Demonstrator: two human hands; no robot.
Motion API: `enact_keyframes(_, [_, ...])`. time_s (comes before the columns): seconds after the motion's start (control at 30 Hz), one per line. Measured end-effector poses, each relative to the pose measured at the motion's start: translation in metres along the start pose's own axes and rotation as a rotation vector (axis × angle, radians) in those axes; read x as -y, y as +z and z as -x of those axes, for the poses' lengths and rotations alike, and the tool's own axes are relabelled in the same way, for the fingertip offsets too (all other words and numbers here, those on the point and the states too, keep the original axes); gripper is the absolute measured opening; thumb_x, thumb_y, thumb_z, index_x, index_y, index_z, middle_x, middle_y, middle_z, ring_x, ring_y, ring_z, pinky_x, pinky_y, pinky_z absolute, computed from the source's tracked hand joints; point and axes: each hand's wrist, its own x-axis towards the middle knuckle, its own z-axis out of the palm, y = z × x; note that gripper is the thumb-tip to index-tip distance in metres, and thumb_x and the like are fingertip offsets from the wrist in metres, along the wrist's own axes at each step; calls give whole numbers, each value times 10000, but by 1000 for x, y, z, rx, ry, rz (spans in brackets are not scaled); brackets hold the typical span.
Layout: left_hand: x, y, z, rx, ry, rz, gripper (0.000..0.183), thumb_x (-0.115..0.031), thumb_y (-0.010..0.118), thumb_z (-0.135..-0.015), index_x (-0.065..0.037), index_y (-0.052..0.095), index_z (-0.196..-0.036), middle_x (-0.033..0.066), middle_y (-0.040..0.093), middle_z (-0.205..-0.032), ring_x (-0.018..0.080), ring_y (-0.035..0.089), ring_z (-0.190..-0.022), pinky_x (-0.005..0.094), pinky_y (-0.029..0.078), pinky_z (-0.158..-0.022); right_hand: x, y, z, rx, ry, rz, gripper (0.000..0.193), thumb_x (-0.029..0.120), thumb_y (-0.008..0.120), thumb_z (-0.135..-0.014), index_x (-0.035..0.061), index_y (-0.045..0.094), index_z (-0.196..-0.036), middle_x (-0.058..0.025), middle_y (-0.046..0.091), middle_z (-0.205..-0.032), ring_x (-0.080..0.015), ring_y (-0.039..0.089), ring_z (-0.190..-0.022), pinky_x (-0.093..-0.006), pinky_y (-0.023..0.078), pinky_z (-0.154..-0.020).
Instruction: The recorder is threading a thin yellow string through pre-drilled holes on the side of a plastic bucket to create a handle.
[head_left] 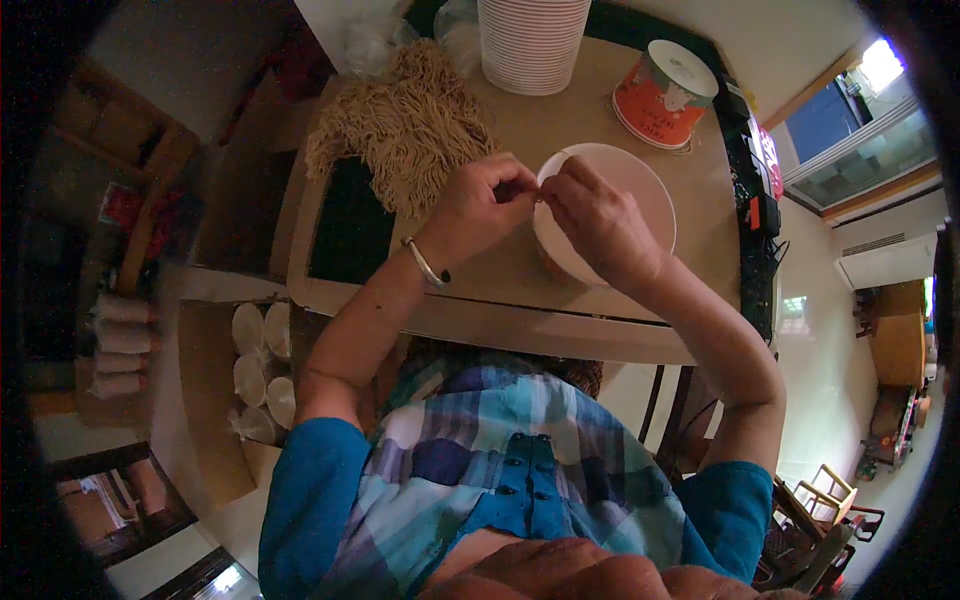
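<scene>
White tub (648,200) sits open beneath right hand (605,225); carton (207,400) holds round containers (249,380).

1. White round tub (648,184): open, mouth up, pale interior; on cardboard, center-right of frame, partly covered by right hand.
2. Small item (541,196): pinched between both hands' fingertips, at tub's left rim; mostly hidden, kind unclear.
3. Beige string bundle (405,125): loose, tangled heap, upper left-center.

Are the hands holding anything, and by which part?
Can't tell: the left hand and right hand are close together, and anything pinched between them is too small to make out.
</scene>
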Motion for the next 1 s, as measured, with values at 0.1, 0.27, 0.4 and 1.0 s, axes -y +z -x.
enact_keyframes(0.1, [1, 0, 0, 12, 31, -15, 51, -57, 655, -828, -13, 660, -853, 17, 591, -773, 83, 556, -692, 229, 439, -608, 3, -3, -1, 13, -42, 55, 147, 42, 604, -775, 48, 585, -921, -149, 538, -909, -341, 622, -716, -417, 538, -551])
enact_keyframes(0.27, [-5, -2, -2, 24, 89, -93, 70, -68, 660, -816, -11, 640, -851, 54, 569, -755, 135, 562, -676, 267, 452, -615, -5, -6, -9, 39, 30, -92, 114, 60, 616, -779, 42, 606, -892, -138, 576, -875, -326, 622, -700, -420, 527, -613])
enact_keyframes(0.4, [-6, -2, -2, 25, 224, -258, 97, -85, 662, -811, -12, 616, -856, 73, 550, -751, 159, 566, -667, 287, 461, -617, -20, -9, -17, 215, 234, -370, 112, 94, 624, -806, 23, 639, -891, -97, 631, -754, -223, 614, -663, -381, 502, -650])
enact_keyframes(1.0, [6, 1, -3, 76, 49, -41, 52, -52, 634, -828, -15, 620, -861, 45, 602, -826, 129, 578, -787, 273, 466, -723, -17, -18, -21, 459, 595, -750, 116, 142, 641, -888, 34, 598, -880, 4, 536, -713, -61, 480, -561, -212, 385, -497])
